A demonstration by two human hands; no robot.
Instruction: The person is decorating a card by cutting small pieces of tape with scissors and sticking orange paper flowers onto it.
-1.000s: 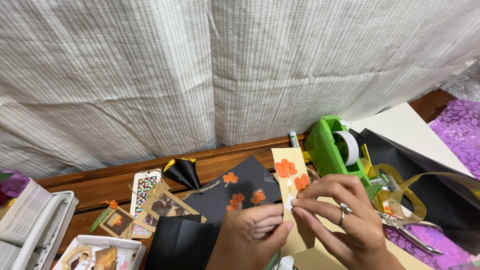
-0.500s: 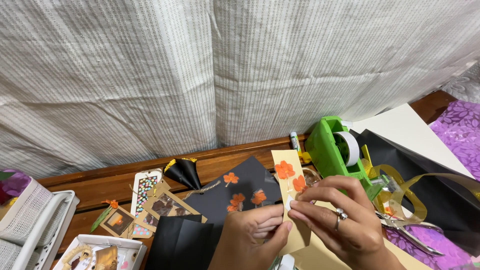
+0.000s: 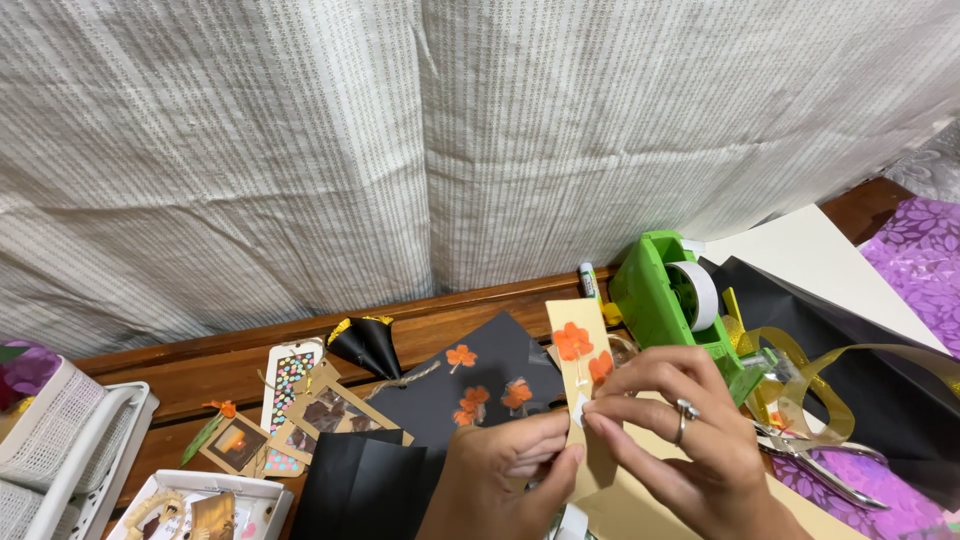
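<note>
A narrow tan paper strip (image 3: pixel 582 385) with two orange pressed flowers near its top is held upright low in the middle of the view, above a wooden bench (image 3: pixel 240 365). The strip is pinched at its left edge by the thumb and fingers of the left hand (image 3: pixel 510 478). The right hand (image 3: pixel 680 440), with a ring on one finger, is closed on the strip's right edge, its fingertips meeting the left hand's at a small white piece on the strip.

Just behind the strip, a black card (image 3: pixel 480 385) with three orange flowers is laid flat on the bench. A folded black sheet (image 3: pixel 360 485) is seen to its lower left. A green tape dispenser (image 3: pixel 670 300) with a white roll is set just right of the strip. Gold ribbon (image 3: pixel 800 390) is looped beside it, above metal pliers (image 3: pixel 830 470). Decorated paper tags (image 3: pixel 290 390) and a small black paper cone (image 3: pixel 368 345) are spread to the left. A white basket (image 3: pixel 60 440) is placed at the far left. A pale ribbed curtain (image 3: pixel 400 140) is hung behind the bench.
</note>
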